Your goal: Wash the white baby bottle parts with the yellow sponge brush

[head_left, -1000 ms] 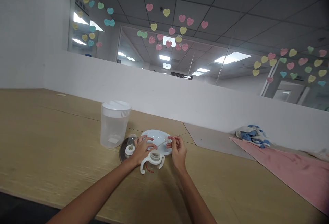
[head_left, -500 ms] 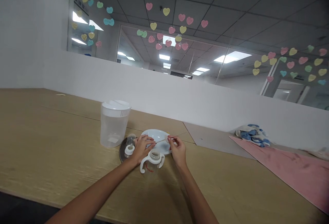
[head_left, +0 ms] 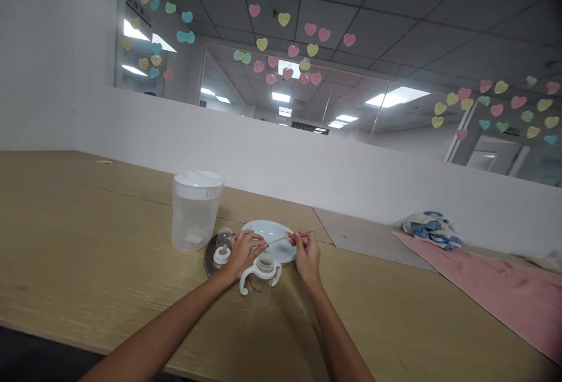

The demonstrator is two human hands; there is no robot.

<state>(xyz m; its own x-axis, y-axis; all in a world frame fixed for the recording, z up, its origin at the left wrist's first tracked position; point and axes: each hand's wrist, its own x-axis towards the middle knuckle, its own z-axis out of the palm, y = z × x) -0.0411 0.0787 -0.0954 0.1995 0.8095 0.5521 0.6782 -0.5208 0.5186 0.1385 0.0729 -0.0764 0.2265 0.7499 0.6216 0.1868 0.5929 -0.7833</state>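
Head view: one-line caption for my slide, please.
Left hand and right hand pinch a thin stick above a white plate, by a handled bottle.

Two bare forearms (head_left: 175, 316) reach forward from the lower edge of view, converging. The left hand (head_left: 243, 251) lies palm down, fingers curled rightward. Near it, the right hand (head_left: 306, 252) stands more upright, wrist raised, thumb and fingertips (head_left: 291, 236) pinched together.

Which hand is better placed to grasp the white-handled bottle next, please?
Left, probably: the left hand sits right beside the white-handled bottle, while the right hand is farther off, pinching a thin stick.
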